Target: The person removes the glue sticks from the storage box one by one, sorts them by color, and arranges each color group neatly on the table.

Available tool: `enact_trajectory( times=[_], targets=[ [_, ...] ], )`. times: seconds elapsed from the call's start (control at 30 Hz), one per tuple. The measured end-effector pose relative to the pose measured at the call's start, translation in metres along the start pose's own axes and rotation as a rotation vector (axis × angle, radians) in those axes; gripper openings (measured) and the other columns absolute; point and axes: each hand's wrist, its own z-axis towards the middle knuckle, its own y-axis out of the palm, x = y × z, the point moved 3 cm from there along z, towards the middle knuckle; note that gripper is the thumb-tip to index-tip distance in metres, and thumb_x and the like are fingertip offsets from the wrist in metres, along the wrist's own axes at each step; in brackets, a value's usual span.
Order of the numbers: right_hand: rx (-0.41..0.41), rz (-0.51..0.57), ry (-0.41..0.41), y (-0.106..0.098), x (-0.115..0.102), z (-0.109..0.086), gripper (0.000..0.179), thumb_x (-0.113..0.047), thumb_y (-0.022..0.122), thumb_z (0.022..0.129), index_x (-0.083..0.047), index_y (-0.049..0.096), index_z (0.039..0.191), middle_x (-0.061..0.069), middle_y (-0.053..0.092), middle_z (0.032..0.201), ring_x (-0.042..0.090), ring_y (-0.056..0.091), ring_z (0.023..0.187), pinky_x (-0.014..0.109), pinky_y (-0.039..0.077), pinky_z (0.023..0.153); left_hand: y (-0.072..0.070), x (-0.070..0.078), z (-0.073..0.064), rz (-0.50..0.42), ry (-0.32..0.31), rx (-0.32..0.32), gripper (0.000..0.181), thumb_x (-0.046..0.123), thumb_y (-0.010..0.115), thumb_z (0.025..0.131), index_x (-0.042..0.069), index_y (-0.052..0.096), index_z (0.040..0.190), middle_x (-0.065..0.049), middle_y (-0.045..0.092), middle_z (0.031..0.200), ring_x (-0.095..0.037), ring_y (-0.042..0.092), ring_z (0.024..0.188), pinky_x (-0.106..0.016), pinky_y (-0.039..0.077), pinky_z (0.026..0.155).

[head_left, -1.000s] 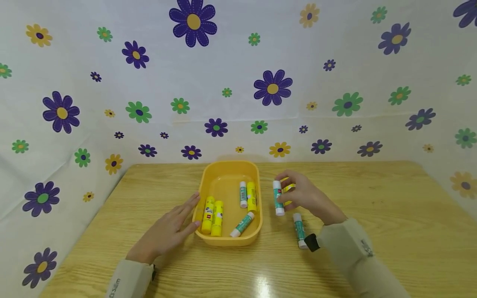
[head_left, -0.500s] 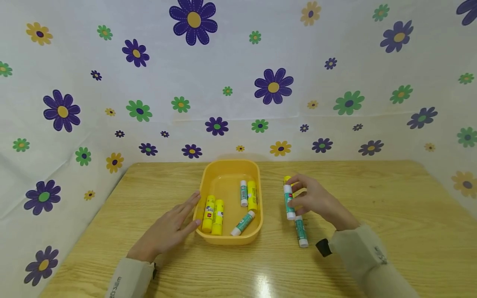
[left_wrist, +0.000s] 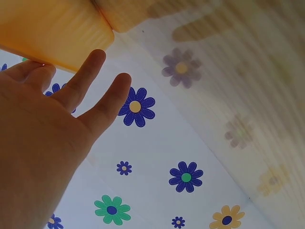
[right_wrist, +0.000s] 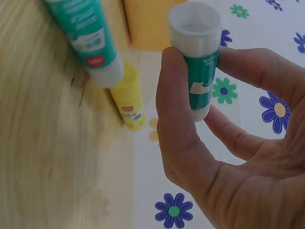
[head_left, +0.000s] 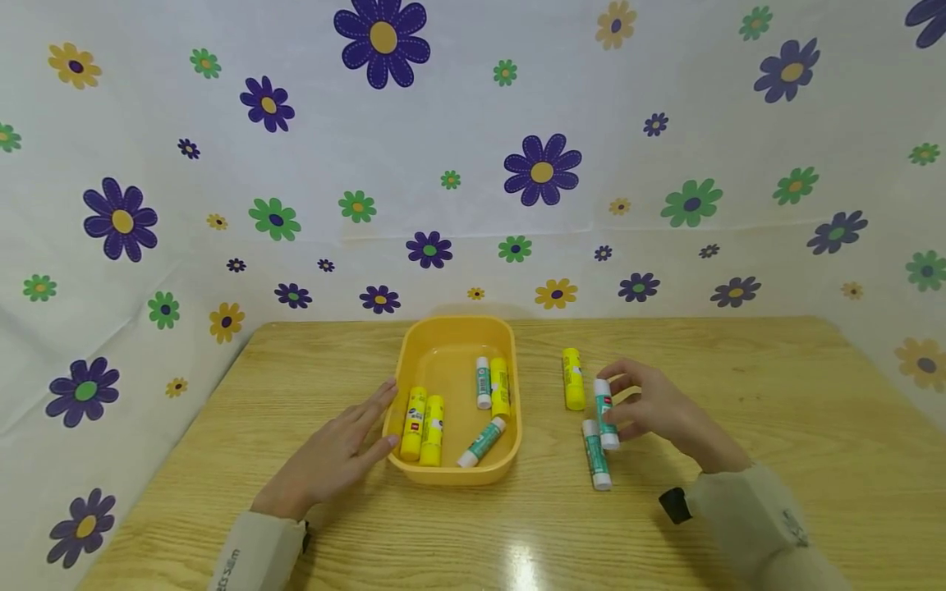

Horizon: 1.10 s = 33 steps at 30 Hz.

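Observation:
My right hand (head_left: 654, 406) pinches a white-and-teal glue stick (head_left: 605, 414) between thumb and fingers. The right wrist view shows this glue stick (right_wrist: 201, 71) with its hollow white end toward the camera. Just left of it on the table lies a second teal glue stick (head_left: 595, 455). A yellow glue stick (head_left: 572, 379) lies farther back. My left hand (head_left: 332, 451) has its fingers extended, touching the left side of the yellow-orange tray (head_left: 454, 474). From the left wrist, the fingertips show at the wall of the tray (left_wrist: 57, 33).
Inside the tray are two yellow glue sticks (head_left: 431, 431) at the left, another yellow one (head_left: 499, 390) at the right, and two teal ones (head_left: 482, 443). A white flower-patterned cloth (head_left: 458, 123) hangs behind and beside the wooden table (head_left: 443, 542).
My right hand has moved right with the teal glue stick, away from the tray. The yellow glue stick that it partly covered now lies uncovered on the table. My left hand stays put.

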Motion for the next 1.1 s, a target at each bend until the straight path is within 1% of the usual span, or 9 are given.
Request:
enact_trajectory(
  times=[0.23,0.37,0.5,0.63,0.77,0.87,1.1],
  targets=[
    [0.024,-0.023,0.027,-0.013,0.013,-0.005,0.057,0.006,0.067,0.089,0.012,0.038,0.138,0.031,0.046,0.122,0.027,0.061,0.086,0.044,0.063,0.072,0.001,0.001,0.002,0.009,0.006,-0.002,0.068,0.043,0.049,0.106,0.01,0.026,0.162,-0.006,0.023,0.166,-0.04,0.037,0.144,-0.065,0.034,0.111],
    [0.025,-0.029,0.043,-0.014,0.017,-0.006,0.059,0.006,0.066,0.089,0.013,0.037,0.139,0.032,0.045,0.123,0.029,0.061,0.09,0.044,0.063,0.073,0.002,0.001,0.002,0.0,-0.004,-0.013,0.069,0.044,0.048,0.106,0.011,0.025,0.162,-0.005,0.022,0.166,-0.04,0.037,0.144,-0.066,0.034,0.111],
    [0.024,-0.046,0.062,-0.014,0.019,-0.004,0.059,0.004,0.067,0.088,0.012,0.038,0.139,0.033,0.045,0.125,0.029,0.061,0.091,0.044,0.063,0.074,0.001,0.0,0.001,0.002,-0.004,-0.008,0.069,0.045,0.047,0.106,0.011,0.025,0.162,-0.005,0.022,0.166,-0.04,0.036,0.144,-0.066,0.033,0.111],
    [0.025,-0.055,0.084,-0.014,0.023,-0.002,0.058,0.003,0.068,0.087,0.011,0.04,0.138,0.031,0.046,0.124,0.028,0.061,0.088,0.044,0.063,0.075,0.001,0.0,0.001,-0.005,-0.008,-0.01,0.069,0.044,0.048,0.106,0.012,0.025,0.162,-0.005,0.022,0.166,-0.04,0.036,0.144,-0.067,0.032,0.111],
    [0.007,-0.065,0.105,-0.015,0.029,-0.001,0.057,0.004,0.068,0.087,0.012,0.04,0.136,0.031,0.047,0.121,0.026,0.06,0.084,0.043,0.062,0.075,0.002,-0.001,0.001,-0.006,-0.008,-0.022,0.069,0.046,0.047,0.106,0.014,0.023,0.163,-0.005,0.021,0.167,-0.041,0.035,0.144,-0.068,0.032,0.11],
    [-0.015,-0.077,0.114,-0.014,0.032,0.0,0.056,0.005,0.069,0.086,0.013,0.042,0.134,0.031,0.048,0.121,0.026,0.06,0.083,0.043,0.063,0.073,0.002,-0.001,0.002,-0.001,0.006,-0.013,0.069,0.045,0.047,0.106,0.014,0.023,0.163,-0.005,0.021,0.167,-0.041,0.036,0.144,-0.068,0.032,0.11],
    [-0.078,-0.129,0.138,-0.009,0.032,0.0,0.051,0.005,0.07,0.084,0.009,0.047,0.129,0.032,0.049,0.12,0.029,0.062,0.087,0.042,0.062,0.072,0.001,-0.001,-0.001,-0.007,-0.002,-0.008,0.068,0.043,0.048,0.106,0.012,0.024,0.162,-0.005,0.022,0.166,-0.041,0.036,0.144,-0.067,0.033,0.11]
  ],
)
